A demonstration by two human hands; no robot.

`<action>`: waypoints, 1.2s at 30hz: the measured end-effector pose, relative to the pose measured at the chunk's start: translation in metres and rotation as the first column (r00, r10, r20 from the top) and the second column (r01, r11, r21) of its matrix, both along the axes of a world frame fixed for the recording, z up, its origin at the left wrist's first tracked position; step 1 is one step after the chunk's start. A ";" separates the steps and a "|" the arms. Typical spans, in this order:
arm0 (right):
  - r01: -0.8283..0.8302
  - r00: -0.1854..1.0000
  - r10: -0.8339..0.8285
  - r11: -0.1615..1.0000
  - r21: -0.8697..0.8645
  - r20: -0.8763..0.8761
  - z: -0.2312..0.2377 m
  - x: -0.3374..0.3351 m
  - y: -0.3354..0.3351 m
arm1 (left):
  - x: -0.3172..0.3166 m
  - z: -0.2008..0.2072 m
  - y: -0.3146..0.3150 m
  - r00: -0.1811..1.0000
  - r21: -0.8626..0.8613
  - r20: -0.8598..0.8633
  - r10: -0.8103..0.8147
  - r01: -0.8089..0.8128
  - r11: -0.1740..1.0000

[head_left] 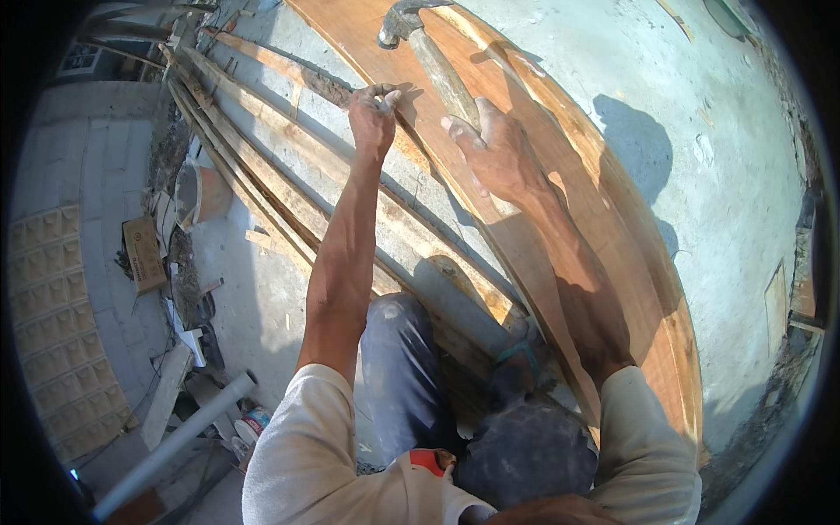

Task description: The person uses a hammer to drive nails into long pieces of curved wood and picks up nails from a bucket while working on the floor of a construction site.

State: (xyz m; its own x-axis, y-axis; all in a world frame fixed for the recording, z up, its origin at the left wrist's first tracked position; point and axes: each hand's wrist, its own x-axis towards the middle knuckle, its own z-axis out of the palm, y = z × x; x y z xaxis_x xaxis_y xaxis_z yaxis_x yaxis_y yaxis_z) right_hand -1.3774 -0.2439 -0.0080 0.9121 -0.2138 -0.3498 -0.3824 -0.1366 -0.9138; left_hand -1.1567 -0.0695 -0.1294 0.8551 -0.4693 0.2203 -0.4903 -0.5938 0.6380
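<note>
My right hand [497, 156] is wrapped round the wooden handle of a claw hammer [442, 77]. The metal hammer head is raised at the top, over a broad reddish-brown wooden board [516, 241]. At the board's left edge is my left hand [374, 121], its thumb and fingers pinched together. Whatever is in that pinch is too small to make out. A rough wooden strip [302, 79] runs up to the left hand from the upper left. Pale edge strips line the board's long sides.
Several long rough timbers [262, 179] lie on the concrete floor to the left, beneath my arm. Farther left are a bucket [203, 192], a cardboard box [144, 254] and a grey pipe [175, 444]. My bent knees [401, 367] are beside the board.
</note>
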 end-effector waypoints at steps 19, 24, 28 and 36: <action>0.280 0.796 -0.284 0.956 0.092 0.534 0.076 -0.008 0.013 | -0.177 0.002 -0.008 0.386 -0.053 -0.917 0.106 -0.380 0.924; 0.448 0.834 -0.261 0.835 -0.320 0.486 -0.072 0.011 0.021 | -0.169 -0.024 -0.012 0.409 -0.051 -0.906 0.110 -0.364 0.930; 0.506 0.752 0.109 0.536 -0.675 0.650 -0.083 -0.004 0.014 | -0.182 -0.010 -0.015 0.432 -0.108 -0.900 0.066 -0.365 0.925; 0.447 0.746 -0.361 0.895 -0.018 0.560 -0.019 0.009 0.025 | -0.187 -0.003 -0.005 0.450 -0.029 -0.881 0.146 -0.359 0.933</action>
State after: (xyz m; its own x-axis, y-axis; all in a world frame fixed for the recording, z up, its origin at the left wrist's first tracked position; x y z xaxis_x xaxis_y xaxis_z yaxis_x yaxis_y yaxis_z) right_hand -1.3686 -0.2185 -0.0270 0.7577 -0.6126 0.2251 0.1055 -0.2254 -0.9685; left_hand -1.3442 -0.0747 -0.1323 0.7333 -0.2405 -0.6359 0.5145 -0.4153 0.7503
